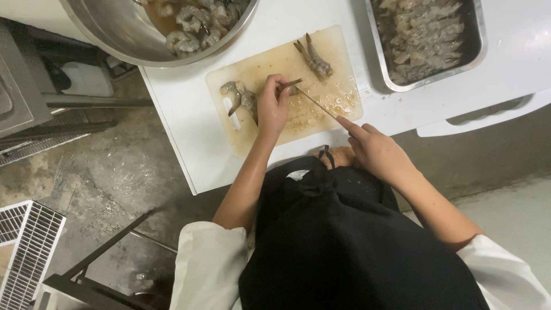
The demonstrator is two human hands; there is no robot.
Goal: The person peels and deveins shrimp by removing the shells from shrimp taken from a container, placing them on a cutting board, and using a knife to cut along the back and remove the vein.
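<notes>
A pale cutting board lies on the white table. My left hand presses a raw shrimp onto the board's middle. My right hand grips a thin knife, index finger stretched along the blade, whose tip reaches the shrimp under my left fingers. Two grey raw shrimps lie at the board's left, close to my left hand. A split shrimp with its tail rests at the board's far right corner.
A steel bowl of raw shrimps in liquid overhangs the table's far left edge. A rectangular steel tray with peeled shrimps stands at the far right. Below left are a wet concrete floor, metal grates and a metal frame.
</notes>
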